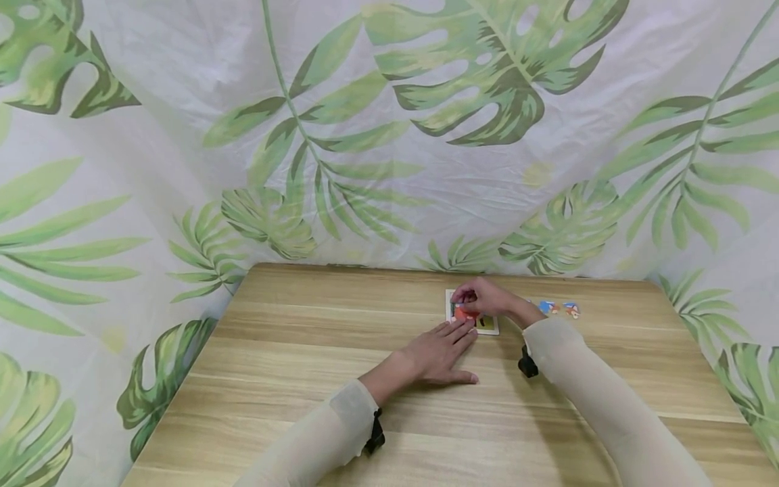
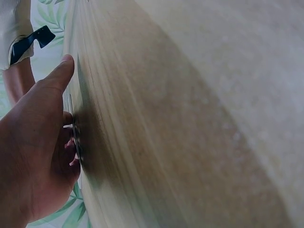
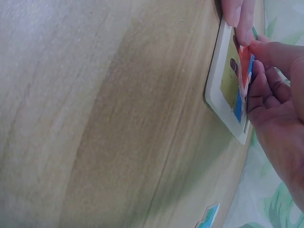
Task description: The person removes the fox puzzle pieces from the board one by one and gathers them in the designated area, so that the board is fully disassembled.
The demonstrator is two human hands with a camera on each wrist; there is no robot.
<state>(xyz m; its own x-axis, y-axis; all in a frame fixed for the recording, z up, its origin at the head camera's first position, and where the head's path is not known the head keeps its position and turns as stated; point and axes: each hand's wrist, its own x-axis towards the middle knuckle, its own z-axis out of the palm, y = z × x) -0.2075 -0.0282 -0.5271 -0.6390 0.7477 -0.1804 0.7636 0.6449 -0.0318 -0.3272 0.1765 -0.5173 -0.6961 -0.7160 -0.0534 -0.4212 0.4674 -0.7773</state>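
Sleeves (image 1: pixel 615 399), pale, with black straps (image 1: pixel 375 434), reach over a wooden table (image 1: pixel 274 406). The left hand (image 1: pixel 435 353) extends its straight fingers onto the near side of a white-rimmed puzzle board (image 3: pixel 217 71), near the table's far edge. At the board, the right hand (image 1: pixel 487 297) pinches a red piece (image 3: pixel 244 64). Loose pieces (image 1: pixel 549 308) lie to the right; behind hangs a leafy curtain (image 1: pixel 365 203).

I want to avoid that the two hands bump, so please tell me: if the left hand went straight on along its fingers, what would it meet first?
The left hand would probably meet the red piece first, then the right hand just beyond; depth is unclear.
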